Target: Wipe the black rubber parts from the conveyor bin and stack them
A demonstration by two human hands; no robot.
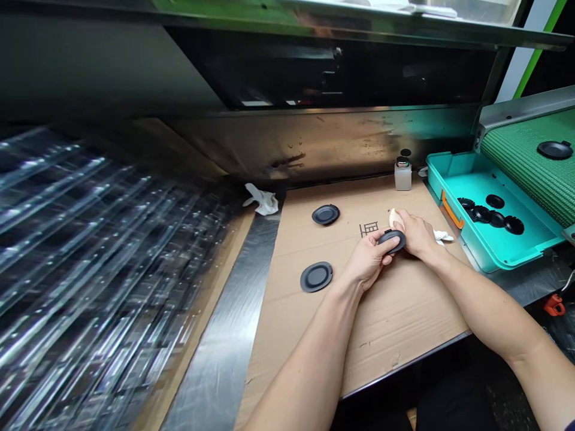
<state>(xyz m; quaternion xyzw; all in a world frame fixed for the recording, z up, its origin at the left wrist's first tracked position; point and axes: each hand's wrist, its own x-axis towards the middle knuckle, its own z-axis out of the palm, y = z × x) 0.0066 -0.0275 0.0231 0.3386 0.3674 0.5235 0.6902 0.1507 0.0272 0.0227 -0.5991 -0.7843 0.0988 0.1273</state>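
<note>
The left hand [369, 260] has its grip clamped on a black round disc [392, 240], held just above a cardboard sheet [395, 323]. The right hand [417, 234] has its grip closed on a white pad [396, 219], which sits right by the disc's upper edge. A scrap of white cloth [442, 236] pokes out just beside the right hand. Two more black discs [326, 214] [316, 276] lie well apart on the cardboard to the left. A small bottle [403, 176] stands at the cardboard's far edge. To the right, a teal tray [494, 251] holds a cluster of black discs [483, 214], and a green belt [525, 155] carries another disc [554, 149]
</note>
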